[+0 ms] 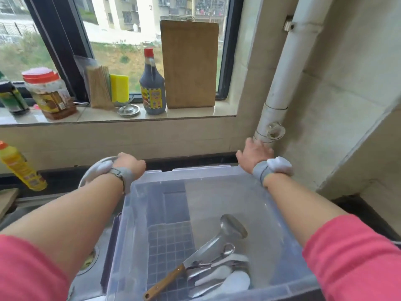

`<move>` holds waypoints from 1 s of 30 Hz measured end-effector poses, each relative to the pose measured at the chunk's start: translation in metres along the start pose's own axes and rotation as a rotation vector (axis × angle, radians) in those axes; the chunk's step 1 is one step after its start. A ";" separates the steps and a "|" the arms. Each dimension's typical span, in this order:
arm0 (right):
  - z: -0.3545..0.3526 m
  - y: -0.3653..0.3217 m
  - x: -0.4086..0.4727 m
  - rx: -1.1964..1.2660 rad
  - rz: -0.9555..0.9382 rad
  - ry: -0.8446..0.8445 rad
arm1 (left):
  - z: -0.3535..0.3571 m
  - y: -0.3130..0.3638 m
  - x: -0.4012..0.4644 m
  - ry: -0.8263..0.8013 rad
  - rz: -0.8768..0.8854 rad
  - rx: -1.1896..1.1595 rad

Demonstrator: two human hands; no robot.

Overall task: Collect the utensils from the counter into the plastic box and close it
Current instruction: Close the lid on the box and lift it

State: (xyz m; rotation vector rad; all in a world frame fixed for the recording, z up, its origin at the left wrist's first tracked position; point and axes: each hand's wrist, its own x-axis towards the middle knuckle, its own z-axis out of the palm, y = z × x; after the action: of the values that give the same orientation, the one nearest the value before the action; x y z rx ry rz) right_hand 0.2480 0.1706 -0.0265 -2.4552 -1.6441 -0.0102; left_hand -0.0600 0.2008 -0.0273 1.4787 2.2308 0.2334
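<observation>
The clear plastic box [282,222] stands open in front of me on the counter. In its near end lie a wooden-handled knife [165,281], a metal ladle [230,231], scissors [225,253] and several spoons [219,276]. My left hand [128,164] reaches past the box's far left corner, curled, next to a white basin rim [95,172]. My right hand [253,155] reaches past the far right corner, near the pipe. The fingers of both hands are hidden behind the box's far edge. A pale plastic strip [201,168] runs between them; whether it is the lid is unclear.
A white drain pipe [280,101] rises at the back right corner. The window sill holds a soy sauce bottle [152,88], a wooden cutting board [188,64], a jar [47,94] and a yellow sponge [119,88]. A yellow detergent bottle [19,166] and the sink [86,263] are at the left.
</observation>
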 end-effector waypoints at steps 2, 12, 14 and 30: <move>0.013 0.012 0.012 0.167 0.223 -0.225 | 0.008 0.004 0.007 -0.133 0.015 0.069; 0.012 0.035 0.025 0.490 0.391 -0.275 | -0.002 0.010 0.001 -0.064 -0.021 -0.190; -0.002 0.038 0.013 0.542 0.368 -0.164 | -0.016 0.003 -0.008 -0.035 -0.016 -0.224; -0.014 0.111 -0.210 0.597 0.309 -0.025 | -0.003 -0.071 -0.181 0.004 0.274 0.533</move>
State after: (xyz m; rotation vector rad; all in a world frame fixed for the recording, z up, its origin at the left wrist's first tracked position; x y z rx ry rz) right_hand 0.2700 -0.0647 -0.0521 -2.1970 -1.0476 0.4808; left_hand -0.0616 0.0077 -0.0022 2.0580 2.1873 -0.3018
